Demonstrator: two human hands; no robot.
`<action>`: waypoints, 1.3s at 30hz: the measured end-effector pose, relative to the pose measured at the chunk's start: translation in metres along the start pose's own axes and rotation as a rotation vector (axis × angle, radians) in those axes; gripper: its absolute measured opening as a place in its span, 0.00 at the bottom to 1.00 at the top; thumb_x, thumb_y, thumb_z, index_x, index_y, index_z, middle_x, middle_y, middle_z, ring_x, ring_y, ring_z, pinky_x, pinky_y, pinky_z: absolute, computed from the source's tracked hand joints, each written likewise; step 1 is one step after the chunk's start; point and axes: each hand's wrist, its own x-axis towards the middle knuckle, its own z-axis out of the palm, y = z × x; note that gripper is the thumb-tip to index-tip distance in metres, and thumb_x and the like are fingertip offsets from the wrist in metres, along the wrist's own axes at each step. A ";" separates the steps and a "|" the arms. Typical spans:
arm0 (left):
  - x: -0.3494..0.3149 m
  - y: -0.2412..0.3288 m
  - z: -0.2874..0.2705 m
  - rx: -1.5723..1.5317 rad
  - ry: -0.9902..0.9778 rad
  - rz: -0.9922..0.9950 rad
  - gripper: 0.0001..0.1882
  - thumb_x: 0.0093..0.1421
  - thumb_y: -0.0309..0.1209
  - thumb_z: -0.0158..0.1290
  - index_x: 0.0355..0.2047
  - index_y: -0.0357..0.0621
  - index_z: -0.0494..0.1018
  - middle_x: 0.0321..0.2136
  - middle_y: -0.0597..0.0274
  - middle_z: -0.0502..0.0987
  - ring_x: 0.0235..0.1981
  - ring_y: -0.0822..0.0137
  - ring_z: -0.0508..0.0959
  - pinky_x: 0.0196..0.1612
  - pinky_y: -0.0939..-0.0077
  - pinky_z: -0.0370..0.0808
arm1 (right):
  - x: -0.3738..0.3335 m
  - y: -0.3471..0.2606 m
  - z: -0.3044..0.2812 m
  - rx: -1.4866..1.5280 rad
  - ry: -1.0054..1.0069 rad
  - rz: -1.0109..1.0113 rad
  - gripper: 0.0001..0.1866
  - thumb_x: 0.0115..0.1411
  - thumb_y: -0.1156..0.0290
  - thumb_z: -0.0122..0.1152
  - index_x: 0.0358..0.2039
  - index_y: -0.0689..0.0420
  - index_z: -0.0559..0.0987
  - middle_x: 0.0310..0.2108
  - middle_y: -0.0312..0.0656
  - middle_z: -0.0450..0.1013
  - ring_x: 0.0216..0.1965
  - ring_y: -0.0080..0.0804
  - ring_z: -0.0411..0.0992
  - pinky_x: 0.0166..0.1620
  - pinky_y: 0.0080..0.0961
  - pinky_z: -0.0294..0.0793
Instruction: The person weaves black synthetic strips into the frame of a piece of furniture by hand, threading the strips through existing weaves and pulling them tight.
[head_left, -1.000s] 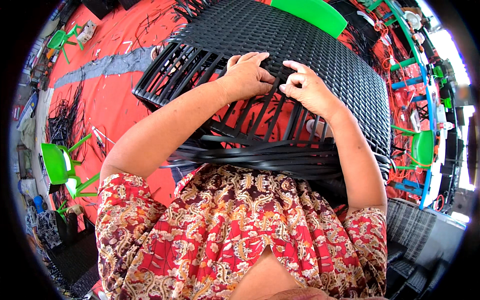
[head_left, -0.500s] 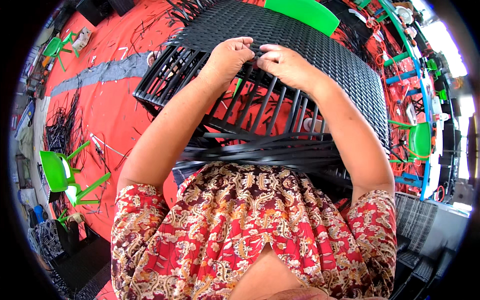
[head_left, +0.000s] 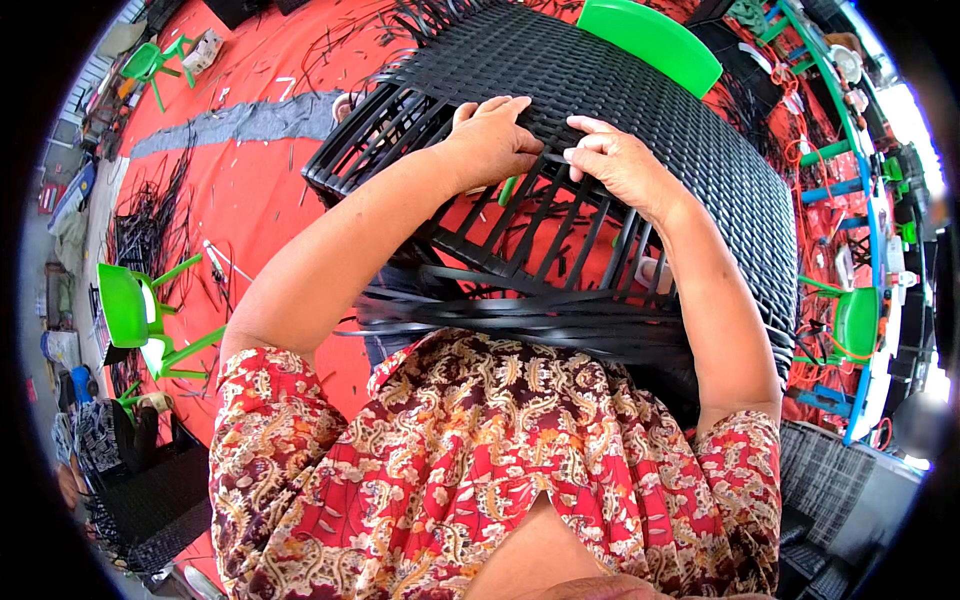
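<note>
"Looking down from the head view, where's the black woven panel (head_left: 650, 120)?"

"In front of the patterned shirt (head_left: 500, 420), above the red floor (head_left: 270, 200). At its weave's near edge, left hand (head_left: 490, 145) and right hand (head_left: 622, 168) each stretch an index finger (pinching anything or not, I cannot tell)."

"Any writing?"

"A white mark (head_left: 286, 86) beside the grey floor strip (head_left: 260, 120), too small to read."

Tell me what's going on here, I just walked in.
A person's left hand and right hand are at a black woven panel, where close weave meets open bars. Whether either hand grips a strip is unclear. Loose black strips lie bunched between the panel and the person's red patterned top.
</note>
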 end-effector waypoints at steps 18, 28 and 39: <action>0.002 -0.020 -0.007 -1.361 0.358 -0.164 0.05 0.49 0.24 0.53 0.20 0.35 0.74 0.42 0.53 0.73 0.50 0.67 0.68 0.48 0.77 0.64 | 0.035 -0.010 0.013 -0.237 0.112 -0.284 0.15 0.59 0.59 0.54 0.36 0.58 0.79 0.52 0.54 0.66 0.58 0.44 0.60 0.56 0.33 0.60; -0.009 -0.055 -0.024 -0.275 0.171 0.057 0.09 0.52 0.36 0.55 0.32 0.49 0.80 0.54 0.48 0.65 0.56 0.55 0.65 0.55 0.69 0.61 | 0.044 -0.003 0.022 -0.151 0.021 -0.207 0.18 0.56 0.61 0.50 0.18 0.59 0.78 0.35 0.48 0.75 0.59 0.44 0.58 0.57 0.30 0.57; -0.008 -0.041 -0.003 -0.180 0.093 0.006 0.11 0.53 0.42 0.52 0.36 0.66 0.80 0.61 0.55 0.57 0.63 0.54 0.53 0.62 0.54 0.44 | 0.027 -0.004 0.024 -0.049 0.058 -0.094 0.15 0.54 0.64 0.55 0.18 0.62 0.77 0.58 0.57 0.59 0.50 0.42 0.67 0.51 0.26 0.64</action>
